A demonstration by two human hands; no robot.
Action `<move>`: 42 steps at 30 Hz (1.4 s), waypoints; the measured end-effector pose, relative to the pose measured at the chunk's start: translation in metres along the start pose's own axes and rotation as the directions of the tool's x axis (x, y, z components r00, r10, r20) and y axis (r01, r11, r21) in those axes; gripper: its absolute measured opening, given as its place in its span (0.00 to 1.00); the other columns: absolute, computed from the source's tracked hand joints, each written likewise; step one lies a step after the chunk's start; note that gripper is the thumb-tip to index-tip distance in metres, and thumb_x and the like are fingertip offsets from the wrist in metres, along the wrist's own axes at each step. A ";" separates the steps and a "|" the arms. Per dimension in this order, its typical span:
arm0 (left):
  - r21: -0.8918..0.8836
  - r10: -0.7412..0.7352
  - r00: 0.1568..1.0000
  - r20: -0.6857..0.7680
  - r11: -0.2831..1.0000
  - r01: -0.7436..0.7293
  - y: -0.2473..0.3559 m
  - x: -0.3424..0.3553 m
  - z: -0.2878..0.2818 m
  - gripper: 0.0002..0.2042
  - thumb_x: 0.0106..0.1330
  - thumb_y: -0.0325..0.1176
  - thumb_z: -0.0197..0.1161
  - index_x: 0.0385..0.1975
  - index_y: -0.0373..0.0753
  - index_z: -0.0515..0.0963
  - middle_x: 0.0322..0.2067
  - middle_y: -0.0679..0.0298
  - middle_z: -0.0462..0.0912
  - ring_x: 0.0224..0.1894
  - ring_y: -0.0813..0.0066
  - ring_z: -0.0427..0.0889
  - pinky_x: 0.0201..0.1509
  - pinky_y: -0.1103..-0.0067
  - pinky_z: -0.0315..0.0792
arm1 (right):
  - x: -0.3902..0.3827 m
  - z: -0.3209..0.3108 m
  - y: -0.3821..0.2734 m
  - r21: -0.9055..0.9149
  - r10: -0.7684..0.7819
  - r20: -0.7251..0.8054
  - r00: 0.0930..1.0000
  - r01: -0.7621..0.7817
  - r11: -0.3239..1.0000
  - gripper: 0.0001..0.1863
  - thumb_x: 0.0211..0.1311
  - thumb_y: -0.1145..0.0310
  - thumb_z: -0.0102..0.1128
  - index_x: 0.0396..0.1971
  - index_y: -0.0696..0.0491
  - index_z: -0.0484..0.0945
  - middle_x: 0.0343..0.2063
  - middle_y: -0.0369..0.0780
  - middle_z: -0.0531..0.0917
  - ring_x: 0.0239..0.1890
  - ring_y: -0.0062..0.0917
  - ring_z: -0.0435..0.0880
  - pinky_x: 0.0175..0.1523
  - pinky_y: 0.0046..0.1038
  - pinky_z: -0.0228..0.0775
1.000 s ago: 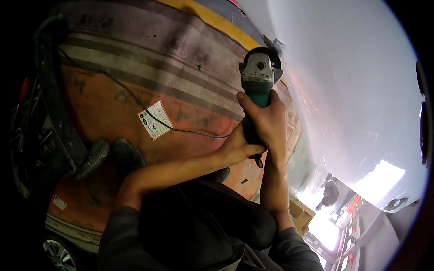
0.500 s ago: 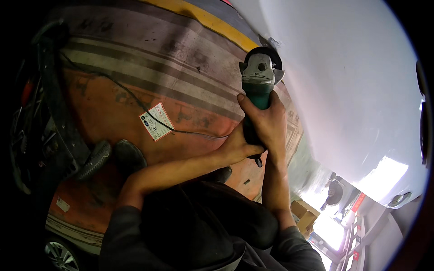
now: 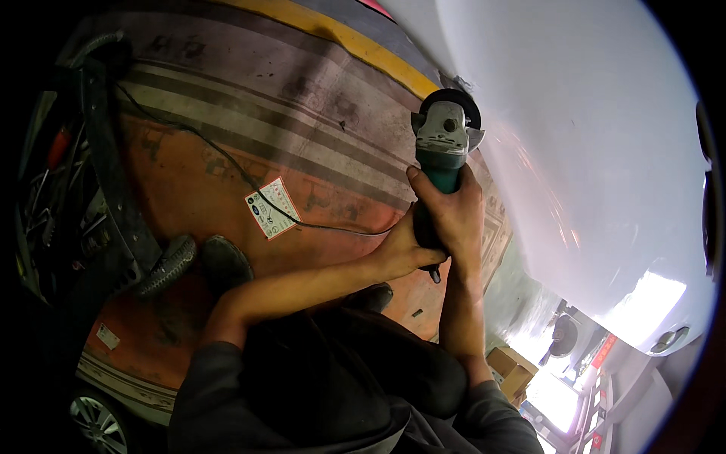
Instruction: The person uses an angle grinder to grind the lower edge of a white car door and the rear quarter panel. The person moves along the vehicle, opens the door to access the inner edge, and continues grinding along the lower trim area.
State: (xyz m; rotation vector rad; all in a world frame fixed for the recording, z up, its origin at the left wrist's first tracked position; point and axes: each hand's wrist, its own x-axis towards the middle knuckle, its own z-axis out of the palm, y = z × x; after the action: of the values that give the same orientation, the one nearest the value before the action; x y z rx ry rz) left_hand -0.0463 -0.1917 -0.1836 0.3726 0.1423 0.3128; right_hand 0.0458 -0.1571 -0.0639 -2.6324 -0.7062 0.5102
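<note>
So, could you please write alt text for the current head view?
A person's left hand and right hand grip a green angle grinder, its disc close to a white car body; orange sparks streak beside it. Below, a dark cord crosses a printed card on an orange rug.

Two hands (image 3: 457,216), one grinder (image 3: 440,147), apparently two shoes (image 3: 227,262)

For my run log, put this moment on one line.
left hand: grips grinder rear | right hand: grips it nearer disc | sparks: seen against pale panel | cord: over paper on floor
</note>
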 end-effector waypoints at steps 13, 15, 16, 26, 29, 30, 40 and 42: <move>-0.006 -0.079 0.997 -0.011 0.997 0.079 0.013 0.001 0.007 0.41 0.58 0.21 0.74 0.72 0.30 0.59 0.52 0.56 0.80 0.48 0.72 0.87 0.41 0.77 0.87 | -0.004 -0.007 0.000 0.067 0.048 0.009 0.999 -0.049 0.997 0.34 0.55 0.45 0.80 0.47 0.61 0.85 0.40 0.54 0.92 0.46 0.47 0.93 0.55 0.43 0.81; -0.018 -0.085 0.996 -0.016 0.996 0.085 0.009 -0.001 0.005 0.42 0.58 0.21 0.74 0.72 0.30 0.59 0.52 0.57 0.80 0.48 0.73 0.86 0.42 0.77 0.87 | -0.003 -0.003 0.006 0.081 0.054 0.026 0.998 -0.056 0.995 0.34 0.55 0.46 0.80 0.47 0.61 0.85 0.40 0.54 0.92 0.47 0.48 0.93 0.54 0.43 0.81; -0.024 -0.088 0.996 -0.019 0.996 0.087 0.009 -0.001 0.006 0.42 0.58 0.21 0.74 0.72 0.30 0.59 0.52 0.57 0.80 0.49 0.73 0.86 0.43 0.76 0.87 | -0.001 -0.001 0.012 0.072 0.069 0.037 0.997 -0.072 0.995 0.33 0.55 0.46 0.80 0.47 0.61 0.85 0.40 0.54 0.92 0.46 0.47 0.93 0.54 0.42 0.81; 0.046 -0.100 0.995 -0.022 0.994 0.101 0.025 -0.004 0.010 0.41 0.59 0.21 0.72 0.73 0.33 0.58 0.53 0.58 0.78 0.52 0.74 0.84 0.46 0.75 0.85 | -0.002 -0.005 0.010 0.201 0.005 0.043 0.999 -0.014 0.979 0.33 0.55 0.49 0.81 0.49 0.63 0.85 0.39 0.50 0.92 0.43 0.39 0.93 0.53 0.39 0.81; 0.041 -0.168 0.985 -0.025 0.985 0.169 0.032 -0.005 0.013 0.41 0.59 0.20 0.72 0.72 0.32 0.58 0.53 0.58 0.78 0.52 0.73 0.84 0.46 0.75 0.86 | 0.003 0.000 0.024 0.236 0.038 0.087 0.996 -0.057 0.970 0.32 0.56 0.51 0.81 0.48 0.63 0.85 0.38 0.50 0.92 0.42 0.36 0.92 0.53 0.38 0.81; 0.045 -0.169 0.985 -0.032 0.984 0.170 0.035 -0.006 0.016 0.41 0.59 0.20 0.72 0.72 0.32 0.58 0.53 0.57 0.77 0.51 0.73 0.84 0.45 0.75 0.86 | 0.004 0.001 0.028 0.245 0.052 0.102 0.993 -0.075 0.967 0.31 0.56 0.51 0.81 0.48 0.63 0.85 0.38 0.50 0.92 0.42 0.36 0.92 0.53 0.38 0.81; 0.152 -0.046 0.997 -0.064 0.987 0.055 0.025 0.000 0.013 0.44 0.61 0.19 0.72 0.75 0.33 0.54 0.55 0.53 0.77 0.52 0.67 0.86 0.37 0.73 0.89 | 0.002 -0.012 0.012 0.311 -0.015 0.114 0.993 -0.021 0.950 0.31 0.57 0.52 0.82 0.51 0.62 0.86 0.39 0.48 0.92 0.43 0.32 0.92 0.53 0.36 0.82; 0.118 -0.086 0.994 -0.065 0.989 0.093 0.026 -0.002 0.017 0.41 0.63 0.22 0.74 0.73 0.31 0.55 0.51 0.53 0.78 0.46 0.66 0.88 0.37 0.71 0.89 | 0.007 -0.006 0.025 0.300 -0.017 0.123 0.992 -0.021 0.954 0.32 0.57 0.52 0.82 0.51 0.63 0.86 0.39 0.47 0.92 0.43 0.30 0.91 0.53 0.35 0.82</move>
State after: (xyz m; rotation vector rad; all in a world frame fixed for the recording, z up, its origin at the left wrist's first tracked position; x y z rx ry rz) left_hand -0.0524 -0.1746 -0.1581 0.4761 0.2368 0.2273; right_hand 0.0646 -0.1755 -0.0710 -2.3323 -0.6085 0.7262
